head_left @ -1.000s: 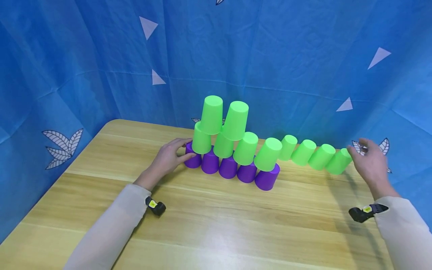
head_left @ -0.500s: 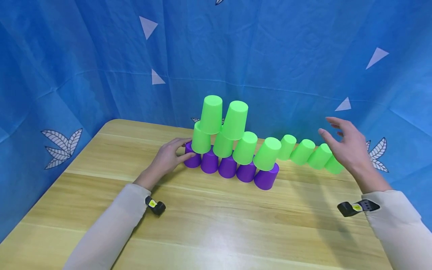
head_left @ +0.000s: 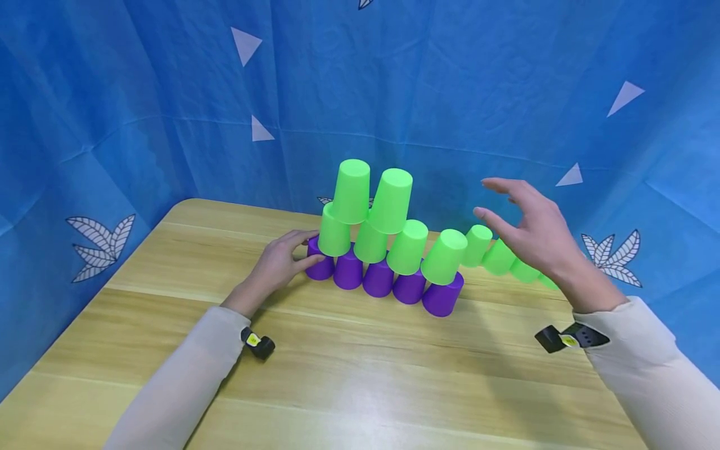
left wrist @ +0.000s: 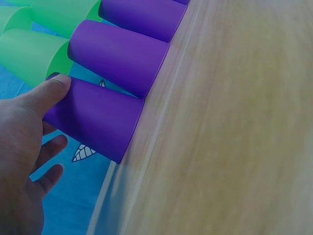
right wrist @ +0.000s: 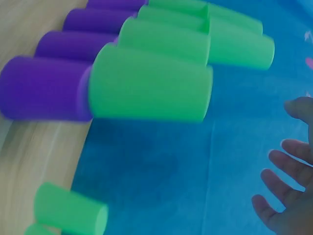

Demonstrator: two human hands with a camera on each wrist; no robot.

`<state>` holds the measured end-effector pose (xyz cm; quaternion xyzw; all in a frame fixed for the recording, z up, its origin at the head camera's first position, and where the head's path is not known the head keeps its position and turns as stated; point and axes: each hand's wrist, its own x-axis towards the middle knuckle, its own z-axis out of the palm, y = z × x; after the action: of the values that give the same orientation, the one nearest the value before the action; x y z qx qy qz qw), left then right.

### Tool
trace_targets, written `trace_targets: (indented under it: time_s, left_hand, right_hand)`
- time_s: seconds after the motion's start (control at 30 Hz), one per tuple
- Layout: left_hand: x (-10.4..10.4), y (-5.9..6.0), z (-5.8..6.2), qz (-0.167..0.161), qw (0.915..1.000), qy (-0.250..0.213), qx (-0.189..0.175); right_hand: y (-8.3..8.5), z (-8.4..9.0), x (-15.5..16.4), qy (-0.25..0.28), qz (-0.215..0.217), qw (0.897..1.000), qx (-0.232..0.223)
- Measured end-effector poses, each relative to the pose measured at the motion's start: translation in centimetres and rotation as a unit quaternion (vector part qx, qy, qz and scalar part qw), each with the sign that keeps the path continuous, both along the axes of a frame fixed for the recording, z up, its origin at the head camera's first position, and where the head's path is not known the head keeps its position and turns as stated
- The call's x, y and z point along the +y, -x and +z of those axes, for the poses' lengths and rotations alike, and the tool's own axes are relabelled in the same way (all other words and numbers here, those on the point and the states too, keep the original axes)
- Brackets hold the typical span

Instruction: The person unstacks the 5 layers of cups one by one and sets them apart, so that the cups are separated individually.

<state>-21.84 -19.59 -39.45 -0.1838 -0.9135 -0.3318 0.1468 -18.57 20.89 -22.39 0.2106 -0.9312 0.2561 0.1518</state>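
Observation:
In the head view my left hand [head_left: 274, 265] holds the leftmost purple cup [head_left: 319, 267] of an upside-down row. The left wrist view shows the thumb on the near side of this purple cup [left wrist: 98, 117] and other fingers behind it. Green cups stand upside down on the purple row, the rightmost being a green cup [head_left: 444, 257]. Two more, a left green cup [head_left: 352, 192] and a right green cup [head_left: 391, 201], form the top level. My right hand [head_left: 540, 228] hovers right of the stack, fingers spread, holding nothing.
Behind and below my right hand, several loose green cups stand upside down in a row, one a green cup [head_left: 477, 245] at its left end. All stand on a wooden table [head_left: 337, 375]. A blue curtain [head_left: 478, 81] hangs close behind the table.
My right hand has moved left and up from the right end of the loose green row toward the stack. The left hand and the stacked cups have stayed in place.

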Motion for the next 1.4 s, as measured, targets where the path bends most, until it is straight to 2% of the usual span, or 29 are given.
trace_targets:
  time_s: [0.2, 0.5, 0.73, 1.0, 1.2, 1.4]
  left_hand:
    - [0.0, 0.0, 0.0, 0.000, 1.0000, 0.001, 0.002]
    - [-0.1, 0.0, 0.0, -0.004, 1.0000, -0.003, 0.008]
    - [-0.1, 0.0, -0.1, -0.003, 1.0000, -0.003, 0.003]
    - [0.0, 0.1, 0.0, -0.001, 1.0000, -0.002, -0.006]
    - [-0.1, 0.1, 0.0, -0.001, 1.0000, 0.000, -0.001]
    - [-0.1, 0.1, -0.1, -0.003, 1.0000, -0.001, 0.002]
  right_hand:
    - [-0.2, 0.9, -2.8, -0.016, 0.037, 0.999, 0.011]
    - [0.6, 2.1, -6.6, -0.044, 0.068, 0.997, -0.003]
    - [1.5, 2.5, -8.9, -0.060, 0.072, 0.995, -0.030]
    - [2.3, 2.4, -10.3, -0.065, 0.071, 0.995, -0.027]
    - [2.4, 2.2, -10.7, -0.053, 0.061, 0.996, -0.026]
    - [2.0, 2.3, -10.5, -0.017, 0.047, 0.999, -0.014]
